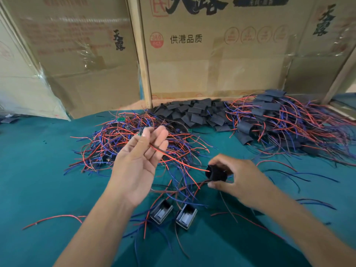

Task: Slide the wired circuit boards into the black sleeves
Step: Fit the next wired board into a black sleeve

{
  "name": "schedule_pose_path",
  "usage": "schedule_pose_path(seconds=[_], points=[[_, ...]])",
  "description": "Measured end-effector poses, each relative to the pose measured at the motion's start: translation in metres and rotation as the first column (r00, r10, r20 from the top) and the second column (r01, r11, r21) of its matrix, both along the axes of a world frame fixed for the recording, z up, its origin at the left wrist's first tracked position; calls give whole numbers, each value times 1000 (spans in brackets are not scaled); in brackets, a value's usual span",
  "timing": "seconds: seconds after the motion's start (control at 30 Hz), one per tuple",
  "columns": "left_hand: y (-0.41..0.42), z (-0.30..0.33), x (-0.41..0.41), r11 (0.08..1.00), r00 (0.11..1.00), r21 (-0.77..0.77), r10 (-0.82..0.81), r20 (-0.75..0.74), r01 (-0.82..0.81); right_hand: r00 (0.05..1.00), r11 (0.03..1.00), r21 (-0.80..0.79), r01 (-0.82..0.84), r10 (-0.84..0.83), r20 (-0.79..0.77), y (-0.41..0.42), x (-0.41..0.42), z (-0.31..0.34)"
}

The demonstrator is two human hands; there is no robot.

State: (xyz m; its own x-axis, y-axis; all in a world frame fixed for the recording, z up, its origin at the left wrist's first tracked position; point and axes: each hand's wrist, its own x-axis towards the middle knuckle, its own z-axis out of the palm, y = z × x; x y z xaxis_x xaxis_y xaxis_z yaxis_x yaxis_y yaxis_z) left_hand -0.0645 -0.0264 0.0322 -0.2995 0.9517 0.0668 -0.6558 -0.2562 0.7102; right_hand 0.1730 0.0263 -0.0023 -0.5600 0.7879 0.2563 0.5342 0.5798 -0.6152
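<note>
My left hand is raised palm up and pinches a small green circuit board between thumb and fingers. The board's red and dark wires trail down to the right. My right hand pinches a black sleeve with its mouth held open; the wire ends reach into that mouth. A heap of wired boards lies behind my left hand. Loose black sleeves are piled at the back centre.
A heap of sleeved boards with red and blue wires fills the back right. Two grey-black box parts lie on the green cloth near me. Cardboard boxes wall off the back.
</note>
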Motion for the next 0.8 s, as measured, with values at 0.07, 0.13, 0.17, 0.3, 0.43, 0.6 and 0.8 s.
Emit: schedule_pose_path(seconds=[0.07,0.13,0.17,0.3,0.43,0.6,0.8], points=[[0,-1,1,1000,1000,-2,-7,8,7,999,1000,-19,-21,20,-37,-4,-4,-2],[0,-2,1,1000,1000,-3,-13,17,13,998,1000,-19,-22,21,-59,-5,-6,-3],[0,-3,1,1000,1000,-2,-19,21,19,998,1000,-19,-17,16,-68,-6,-6,-2],[1,-4,0,1000,999,-5,-24,28,24,990,995,-65,-72,63,-128,-8,-6,3],[2,-6,-1,1000,1000,-11,-17,25,17,987,993,-67,-101,92,-132,-8,-5,5],[4,-9,-1,1000,1000,-28,6,20,-6,985,991,-50,-127,120,-124,-8,-4,7],[2,-7,4,999,1000,-33,27,-13,-28,981,989,-44,-141,134,-137,-11,-4,8]])
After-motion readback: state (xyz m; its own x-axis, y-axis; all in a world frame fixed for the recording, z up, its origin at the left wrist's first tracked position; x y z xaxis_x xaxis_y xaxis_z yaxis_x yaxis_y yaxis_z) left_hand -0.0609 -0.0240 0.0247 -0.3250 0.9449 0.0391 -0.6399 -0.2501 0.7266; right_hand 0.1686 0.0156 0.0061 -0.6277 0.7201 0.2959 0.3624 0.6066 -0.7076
